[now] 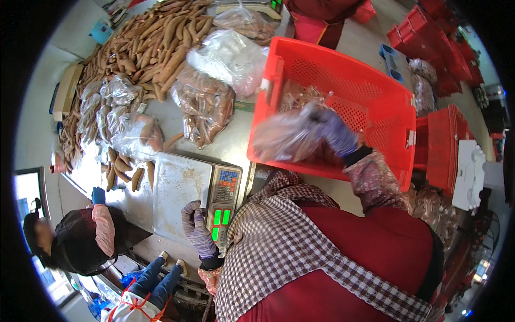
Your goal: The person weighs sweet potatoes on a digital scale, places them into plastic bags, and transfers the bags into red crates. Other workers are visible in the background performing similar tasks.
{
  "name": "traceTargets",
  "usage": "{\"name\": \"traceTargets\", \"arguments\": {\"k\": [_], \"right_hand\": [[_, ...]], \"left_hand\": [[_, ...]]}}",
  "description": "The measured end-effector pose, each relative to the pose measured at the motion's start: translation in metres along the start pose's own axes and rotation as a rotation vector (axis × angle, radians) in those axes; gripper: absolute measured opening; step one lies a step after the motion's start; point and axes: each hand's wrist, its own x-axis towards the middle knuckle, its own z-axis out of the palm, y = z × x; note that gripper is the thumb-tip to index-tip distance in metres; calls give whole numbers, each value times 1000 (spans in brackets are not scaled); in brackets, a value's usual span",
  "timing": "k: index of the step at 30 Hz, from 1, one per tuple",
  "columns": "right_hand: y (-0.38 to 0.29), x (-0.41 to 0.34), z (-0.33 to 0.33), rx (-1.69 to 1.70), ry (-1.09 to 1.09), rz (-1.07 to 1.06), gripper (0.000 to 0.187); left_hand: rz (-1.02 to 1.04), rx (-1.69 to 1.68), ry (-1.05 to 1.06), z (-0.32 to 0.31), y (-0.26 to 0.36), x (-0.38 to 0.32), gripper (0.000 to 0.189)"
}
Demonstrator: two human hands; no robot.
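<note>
My right hand (pixel 337 131), in a purple knit glove, grips a clear plastic bag of tubers (pixel 287 133) over the near left side of a red plastic crate (pixel 376 76). Motion blurs the bag. Other bagged tubers (pixel 297 94) lie inside the crate. My left hand (pixel 198 231), in a striped knit glove, is loosely curled with nothing visible in it. It hovers by the near edge of a digital scale, between the bare metal pan (pixel 181 193) and the keypad panel (pixel 225 187) with its lit green displays.
Long brown tubers, apparently sweet potatoes (pixel 161 40), are heaped on the metal table. Filled bags (pixel 205 104) lie beside the crate, with more (pixel 120 112) near the heap. A co-worker's blue-gloved hand (pixel 98 196) is at the left. Stacked red crates (pixel 446 149) stand at the right.
</note>
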Motion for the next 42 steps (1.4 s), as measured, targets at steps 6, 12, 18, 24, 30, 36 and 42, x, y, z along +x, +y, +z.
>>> {"name": "traceTargets", "arguments": {"k": [6,12,18,24,30,36,42], "right_hand": [[72,2,-143,131,627,-47,11],[137,57,-219,256,1029,243,15],[207,94,-213,-777,556,735,11],[266,112,-218,-908,620,404,30],[163,177,-112,-568,801,-563,38],[52,200,69,-543,332,-664,34],[69,237,182,-669,-218,-615,33]], "left_hand": [[11,63,-144,21,5,12,16],[8,76,-198,20,9,13,16],[-8,89,-106,12,11,7,15],[-45,72,1,0,7,-1,13],[-81,-2,91,-7,7,-7,12],[-82,-93,178,-15,7,-17,11],[-82,-78,350,-28,8,-31,11]]}}
